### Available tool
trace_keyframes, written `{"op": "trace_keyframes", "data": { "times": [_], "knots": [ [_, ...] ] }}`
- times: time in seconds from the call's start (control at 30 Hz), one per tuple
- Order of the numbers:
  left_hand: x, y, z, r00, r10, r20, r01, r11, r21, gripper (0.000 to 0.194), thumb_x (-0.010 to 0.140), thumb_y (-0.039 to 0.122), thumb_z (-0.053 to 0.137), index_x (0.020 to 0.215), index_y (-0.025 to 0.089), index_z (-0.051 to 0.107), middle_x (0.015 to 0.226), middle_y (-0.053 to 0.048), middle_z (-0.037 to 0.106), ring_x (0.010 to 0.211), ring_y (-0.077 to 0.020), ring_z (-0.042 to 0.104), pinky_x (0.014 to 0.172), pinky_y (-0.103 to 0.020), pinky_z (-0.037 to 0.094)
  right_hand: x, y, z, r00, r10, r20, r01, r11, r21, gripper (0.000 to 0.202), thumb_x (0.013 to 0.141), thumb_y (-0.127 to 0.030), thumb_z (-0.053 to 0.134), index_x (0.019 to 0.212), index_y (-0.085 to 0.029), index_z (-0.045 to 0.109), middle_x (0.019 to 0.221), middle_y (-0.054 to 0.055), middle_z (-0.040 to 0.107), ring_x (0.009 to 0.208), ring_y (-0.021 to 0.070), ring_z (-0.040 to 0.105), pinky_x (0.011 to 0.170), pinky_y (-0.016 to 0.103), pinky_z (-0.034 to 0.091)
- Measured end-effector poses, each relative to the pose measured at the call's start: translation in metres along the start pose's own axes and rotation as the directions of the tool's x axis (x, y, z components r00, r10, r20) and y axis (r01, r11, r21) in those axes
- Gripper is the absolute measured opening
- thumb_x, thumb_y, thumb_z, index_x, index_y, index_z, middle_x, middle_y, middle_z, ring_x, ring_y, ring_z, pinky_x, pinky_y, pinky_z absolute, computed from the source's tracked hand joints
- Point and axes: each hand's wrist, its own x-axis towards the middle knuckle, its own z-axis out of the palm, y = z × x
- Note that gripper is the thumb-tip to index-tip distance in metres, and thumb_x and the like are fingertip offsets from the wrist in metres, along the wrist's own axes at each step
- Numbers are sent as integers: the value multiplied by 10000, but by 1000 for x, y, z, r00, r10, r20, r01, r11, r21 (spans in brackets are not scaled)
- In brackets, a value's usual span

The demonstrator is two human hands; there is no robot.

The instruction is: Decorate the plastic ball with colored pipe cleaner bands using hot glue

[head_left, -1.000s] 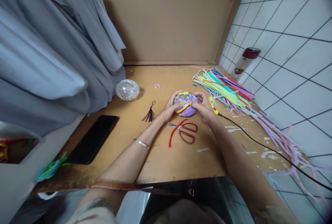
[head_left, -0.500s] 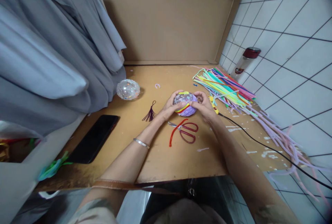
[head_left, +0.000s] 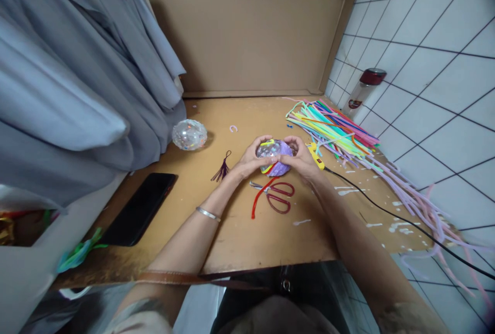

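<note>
Between my two hands is a clear ball [head_left: 284, 165] partly covered with purple pipe cleaner, with yellow and red strips across it. My left hand [head_left: 253, 159] grips its left side, thumb on the front. On the right side my right hand [head_left: 302, 158] closes round it, its thumb meeting the left one. Just in front of the ball lie red-handled scissors [head_left: 281, 198] with a red pipe cleaner [head_left: 258, 201] across the blades. A yellow glue gun [head_left: 316, 157] with a black cord rests beside my right hand.
Another clear ball [head_left: 189, 134] sits at the left back, near the grey curtain [head_left: 96, 81]. A dark tassel [head_left: 221, 168] and a black phone [head_left: 139, 209] lie to the left. Colourful pipe cleaners [head_left: 332, 128] are heaped at the right, by a bottle [head_left: 361, 92] and the tiled wall.
My hands have turned the ball, so its purple part now faces right and the yellow and red strips run more steeply on its left. Both hands keep their hold.
</note>
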Motion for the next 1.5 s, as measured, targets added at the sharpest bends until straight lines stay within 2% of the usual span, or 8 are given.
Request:
{"op": "trace_keyframes", "data": {
  "times": [0.33,0.73,0.87,1.03,1.13,1.37,1.43,1.5],
  "knots": [
    [4,0,-9,996,1,92,-6,998,57,837,539,387,934,1284,237,584,1342,-99,568,1222,-281,566,1104,-414,398,-3,-4,1,999,27,19,-28,999,37,644,468,-349,819,1015,-257,492,1053,19,594,1022,225,588,996,404,451],
    [3,7,-3,997,-37,69,35,999,26,790,503,333,901,1213,225,573,1246,-71,586,1089,-242,592,994,-379,442,-6,-5,2,998,30,50,-33,997,66,627,499,-356,825,1032,-268,507,1028,10,621,1021,230,598,984,409,474],
    [1,9,0,998,-49,47,49,999,-15,744,519,327,886,1188,225,579,1216,-64,600,1049,-222,601,968,-356,452,-6,-3,2,999,8,53,-13,996,93,603,544,-429,817,1044,-278,515,1055,21,632,1046,232,598,979,400,479],
    [0,11,1,997,-67,35,68,997,-31,737,527,316,884,1190,216,578,1175,-61,625,1023,-219,609,958,-348,455,-2,-1,0,998,50,28,-53,992,111,557,633,-603,746,1031,-278,530,1027,31,631,1026,227,606,933,381,507],
    [0,12,1,996,-83,19,84,996,-25,763,529,318,880,1219,206,574,1164,-68,635,1025,-230,613,951,-353,464,-2,0,1,998,62,12,-63,989,134,567,634,-628,749,1026,-274,543,998,26,635,1003,223,615,928,382,518],
    [3,10,-1,995,-100,-16,100,994,-33,786,512,324,867,1241,200,602,1172,-76,661,1083,-262,614,974,-365,460,1,2,-1,997,36,-73,-20,980,200,510,653,-597,759,1001,-276,569,996,30,649,979,227,630,889,400,533],
    [5,8,-3,993,-114,-42,111,992,-64,779,500,325,869,1226,200,616,1169,-73,668,1076,-259,619,969,-361,462,4,0,-8,986,-14,-168,38,990,139,445,698,-580,709,982,-267,573,993,37,645,962,223,623,859,388,526],
    [7,6,-6,990,-120,-79,110,987,-120,771,493,331,870,1213,207,624,1148,-67,678,1053,-253,630,957,-357,470,6,-1,-18,950,-114,-291,115,993,-11,355,758,-550,633,940,-250,582,966,42,643,943,218,610,855,380,514]
  ]
}}
